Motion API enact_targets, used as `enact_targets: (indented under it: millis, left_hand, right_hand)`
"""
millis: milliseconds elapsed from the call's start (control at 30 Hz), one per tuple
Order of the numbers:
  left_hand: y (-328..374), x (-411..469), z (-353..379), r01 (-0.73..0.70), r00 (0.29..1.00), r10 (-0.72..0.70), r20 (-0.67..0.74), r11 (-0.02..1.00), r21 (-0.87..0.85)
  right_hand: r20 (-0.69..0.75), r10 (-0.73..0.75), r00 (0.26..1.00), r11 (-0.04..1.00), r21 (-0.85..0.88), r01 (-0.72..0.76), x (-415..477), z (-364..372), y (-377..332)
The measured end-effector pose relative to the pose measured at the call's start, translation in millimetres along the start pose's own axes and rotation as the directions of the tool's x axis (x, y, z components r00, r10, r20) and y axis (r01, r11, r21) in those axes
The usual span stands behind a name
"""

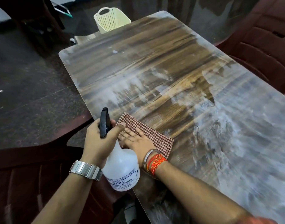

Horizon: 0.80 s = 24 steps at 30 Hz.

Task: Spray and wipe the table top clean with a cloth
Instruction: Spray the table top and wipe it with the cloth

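Here, from my remote seat, I see both hands working at the near left edge of a long wood-grain tabletop, which runs away toward 1 o'clock. My left hand grips a white sprayer by its neck, fingers curled around the black trigger head, thumb laid along the side; the nozzle points toward 12 o'clock. The bottle hangs just off the table's left edge, its printed label facing the camera. A metal watch sits on that wrist.

At 3 o'clock of the sprayer, my right hand lies flat, palm down, on a checked brown-and-white cloth. Its fingers are stretched out and held close together, pressing the cloth onto the wood, and they pinch nothing. A steel bangle and red-orange threads circle that wrist. The cloth is spread on the tabletop near the left edge, one corner reaching toward 11 o'clock behind the trigger head.

Whitish wet streaks cover the table from 2 to 4 o'clock of the cloth, and a paler haze marks the far end. The patch right beyond the cloth shows clear brown grain.

Off the table, a cream basket stands on the dark floor at 12 o'clock. Maroon plastic chairs sit at 2 o'clock and at 8 o'clock.
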<state>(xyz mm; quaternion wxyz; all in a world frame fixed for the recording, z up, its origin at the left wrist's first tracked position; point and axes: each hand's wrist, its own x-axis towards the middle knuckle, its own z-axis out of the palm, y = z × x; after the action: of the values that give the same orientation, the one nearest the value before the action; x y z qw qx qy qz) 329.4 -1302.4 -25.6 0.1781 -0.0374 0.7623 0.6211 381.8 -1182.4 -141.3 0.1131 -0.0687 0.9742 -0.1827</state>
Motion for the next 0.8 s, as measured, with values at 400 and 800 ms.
enact_targets:
  millis: [400, 800]
  left_hand:
    - [9, -17, -21, -0.01, 0.999, 0.014, 0.041, 0.995, -0.102]
    - [3, 6, -20, 0.084, 0.994, -0.078, 0.08, 0.994, -0.074]
  right_hand:
    - [-0.164, 0.709, 0.686, 0.066, 0.984, 0.167, -27, -85, 41]
    - [-0.295, 0.401, 0.867, 0.9, -0.049, -0.433, -18, -6, 56]
